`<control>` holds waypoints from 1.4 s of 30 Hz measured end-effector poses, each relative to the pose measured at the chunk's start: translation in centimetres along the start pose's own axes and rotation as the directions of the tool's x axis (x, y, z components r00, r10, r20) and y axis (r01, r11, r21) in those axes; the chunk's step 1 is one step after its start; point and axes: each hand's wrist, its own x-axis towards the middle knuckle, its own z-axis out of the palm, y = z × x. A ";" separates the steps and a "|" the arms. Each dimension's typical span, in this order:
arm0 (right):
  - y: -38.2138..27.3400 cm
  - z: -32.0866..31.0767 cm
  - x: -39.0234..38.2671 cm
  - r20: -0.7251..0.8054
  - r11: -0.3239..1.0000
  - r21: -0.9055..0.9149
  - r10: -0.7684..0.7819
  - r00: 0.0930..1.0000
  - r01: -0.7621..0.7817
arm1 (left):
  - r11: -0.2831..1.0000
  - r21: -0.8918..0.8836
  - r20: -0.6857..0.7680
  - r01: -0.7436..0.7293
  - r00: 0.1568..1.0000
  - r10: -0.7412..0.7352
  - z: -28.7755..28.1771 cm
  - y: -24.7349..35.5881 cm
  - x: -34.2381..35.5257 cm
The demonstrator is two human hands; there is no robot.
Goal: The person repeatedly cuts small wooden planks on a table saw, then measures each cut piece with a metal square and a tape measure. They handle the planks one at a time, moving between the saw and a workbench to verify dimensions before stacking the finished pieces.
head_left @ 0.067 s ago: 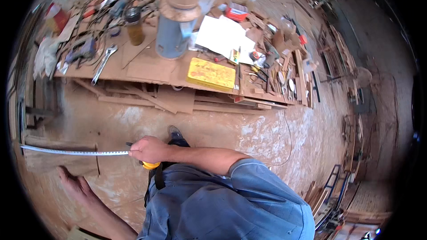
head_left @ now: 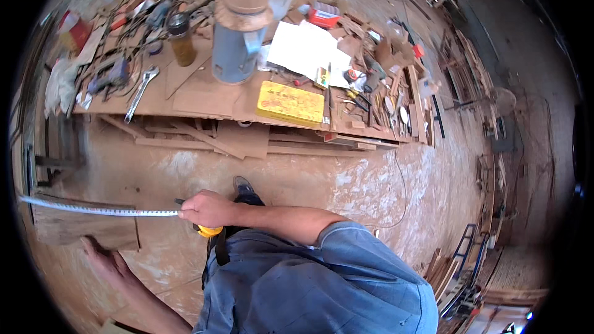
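Note:
My right hand (head_left: pixel 209 209) is closed around a tape measure (head_left: pixel 209 231), whose yellow case shows below my fingers. Its white blade (head_left: pixel 133 213) runs out to the left, past a wooden board (head_left: pixel 86 226), and reaches the picture's left rim. A short dark stick-like piece (head_left: pixel 179 201) pokes out above the fingers; its kind cannot be made out. Lower left, my left hand (head_left: pixel 110 264) is held just below the blade, beside the board, fingers and thumb apart with nothing in them. Whether it touches the board cannot be told.
Ahead stands a cluttered workbench (head_left: pixel 198 104) bearing a yellow box (head_left: pixel 291 104), a blue-grey cylinder (head_left: pixel 234 52), a wrench (head_left: pixel 141 94), a jar (head_left: pixel 180 40) and papers (head_left: pixel 303 49). Wood pieces fill its lower shelf. A cable (head_left: pixel 403 192) lies on the floor at right.
The blade's far end has shifted slightly left and up. The workbench appears a little further left in view. Both hands are nearly where they were.

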 end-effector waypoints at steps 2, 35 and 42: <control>0.5 -1.3 -0.4 -0.065 0.989 0.136 0.069 0.996 -0.060 | 0.988 0.145 0.021 -0.049 0.999 0.047 2.2 0.0 -1.8; 26.1 -44.2 -14.5 -0.855 0.561 -0.443 -0.031 0.517 -0.699 | 0.964 0.098 -0.007 0.247 0.969 -0.247 12.5 -4.2 -10.8; 11.8 -20.4 -1.6 -0.132 0.885 0.322 0.394 0.909 -0.337 | 0.956 -0.209 -0.227 0.208 0.940 -0.254 6.1 -6.7 -11.0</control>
